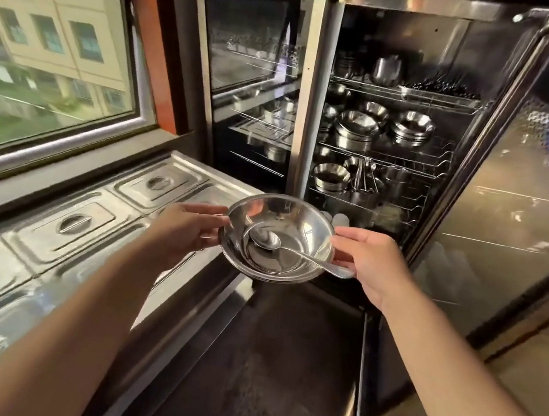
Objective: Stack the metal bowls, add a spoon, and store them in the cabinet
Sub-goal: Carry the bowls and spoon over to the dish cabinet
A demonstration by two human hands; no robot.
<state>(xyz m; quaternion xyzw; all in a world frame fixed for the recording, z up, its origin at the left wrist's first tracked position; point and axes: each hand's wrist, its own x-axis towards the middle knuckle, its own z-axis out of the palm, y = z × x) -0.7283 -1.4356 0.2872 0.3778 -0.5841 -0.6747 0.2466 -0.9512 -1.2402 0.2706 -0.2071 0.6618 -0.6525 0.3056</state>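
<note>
**Bowls and spoon held before the open cabinet**

No brand, label or writing can be read anywhere. The cabinet (393,125) stands open ahead, its glass door (519,186) swung out to the right, leaving a clear dark gap of floor (267,359) between door and worktop (71,230). The worktop, on the left under the window (51,59), carries lidded steel pans. Wire shelves (383,155) inside the cabinet are crowded with stacked bowls, cups and utensils; the middle shelf has some bare room at its right end. The stacked metal bowls (278,237) hang in the air just in front of the lower shelves, held from both sides. The left hand (189,229) has its grip closed on the left rim; the right hand (370,262) has its grip closed on the right rim. The spoon (291,248) lies in the top bowl, handle overhanging the rim toward the right hand.
</note>
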